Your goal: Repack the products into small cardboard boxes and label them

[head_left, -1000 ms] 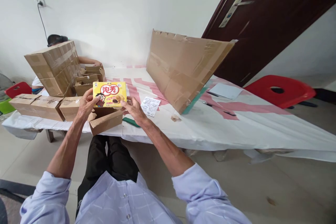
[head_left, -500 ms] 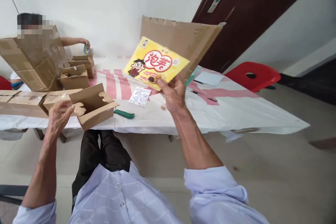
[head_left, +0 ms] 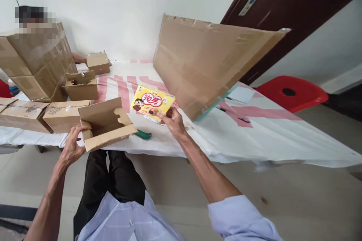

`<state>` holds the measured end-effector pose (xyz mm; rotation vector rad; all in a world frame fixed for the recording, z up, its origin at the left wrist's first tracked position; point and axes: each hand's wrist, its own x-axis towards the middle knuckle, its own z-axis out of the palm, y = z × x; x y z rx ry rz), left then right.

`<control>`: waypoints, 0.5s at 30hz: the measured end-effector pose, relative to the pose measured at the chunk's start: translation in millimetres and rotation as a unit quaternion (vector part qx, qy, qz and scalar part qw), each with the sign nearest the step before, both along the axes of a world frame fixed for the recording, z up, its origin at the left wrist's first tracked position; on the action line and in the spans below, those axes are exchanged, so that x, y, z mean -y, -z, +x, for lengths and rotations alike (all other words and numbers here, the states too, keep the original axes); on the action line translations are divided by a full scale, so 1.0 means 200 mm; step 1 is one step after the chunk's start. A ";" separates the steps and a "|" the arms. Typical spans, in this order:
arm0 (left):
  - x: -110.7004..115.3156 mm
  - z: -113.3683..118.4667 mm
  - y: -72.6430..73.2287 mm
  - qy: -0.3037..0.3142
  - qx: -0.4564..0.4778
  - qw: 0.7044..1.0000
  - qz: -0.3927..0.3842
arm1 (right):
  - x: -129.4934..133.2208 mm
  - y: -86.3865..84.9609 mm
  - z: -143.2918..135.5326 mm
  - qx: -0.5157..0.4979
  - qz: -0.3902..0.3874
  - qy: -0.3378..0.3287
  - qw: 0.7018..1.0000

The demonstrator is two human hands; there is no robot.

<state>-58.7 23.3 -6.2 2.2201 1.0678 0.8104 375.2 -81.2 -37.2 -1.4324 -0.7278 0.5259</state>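
Observation:
A yellow snack box (head_left: pixel 154 101) with red lettering and a cartoon figure is pinched at its lower right corner by my right hand (head_left: pixel 174 121). To its left, an open cardboard box (head_left: pixel 109 122) sits tilted at the table's front edge, its flaps raised. My left hand (head_left: pixel 73 145) grips the left end of that box, thumb below and fingers at the side flap. Between the two, a green-handled cutter (head_left: pixel 143 134) lies on the table, partly hidden behind the cardboard box. The printed card under the snack box is mostly covered.
Closed cartons (head_left: pixel 63 111) line the left front edge. Behind them are a smaller open box (head_left: pixel 81 84) and a tall stack of cartons (head_left: pixel 42 64), with a person behind it. A large cardboard sheet (head_left: pixel 203 56) leans upright beyond my right hand. A red stool (head_left: pixel 291 92) stands right.
My right hand has brought the snack box down and left, nearer the open cardboard box. My left hand has closed on that box's end. The other person's hand has withdrawn behind the cartons.

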 end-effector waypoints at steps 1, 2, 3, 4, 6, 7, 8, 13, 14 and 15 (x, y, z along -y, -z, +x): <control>0.01 0.00 0.00 0.015 0.003 1.000 -0.007 | -0.07 0.00 -0.02 -0.002 -0.003 -0.012 1.000; 0.02 -0.01 0.00 0.033 0.004 0.999 -0.015 | -0.14 0.00 -0.04 -0.002 -0.005 -0.025 1.000; 0.04 -0.01 -0.01 0.049 0.005 0.999 -0.022 | -0.22 0.00 -0.07 -0.002 -0.005 -0.040 0.999; 0.06 -0.01 -0.01 0.064 0.006 0.998 -0.027 | -0.30 0.00 -0.09 -0.001 -0.005 -0.057 0.998; 0.10 -0.01 -0.02 0.079 0.011 0.996 -0.034 | -0.45 -0.01 -0.13 0.010 -0.008 -0.100 0.995; 0.12 -0.01 -0.01 0.080 0.013 0.996 -0.037 | -0.52 0.00 -0.16 0.018 -0.010 -0.123 0.992; 0.13 -0.01 -0.01 0.079 0.015 0.996 -0.041 | -0.59 0.00 -0.19 0.027 -0.012 -0.145 0.989; 0.14 0.01 0.05 0.073 0.030 0.996 -0.049 | -0.88 0.08 -0.34 0.054 -0.030 -0.216 0.974; 0.14 0.02 0.06 0.077 0.037 0.995 -0.045 | -0.93 0.10 -0.36 0.055 -0.043 -0.226 0.972; 0.14 0.02 0.07 0.082 0.047 0.995 -0.037 | -0.96 0.11 -0.39 0.052 -0.060 -0.235 0.969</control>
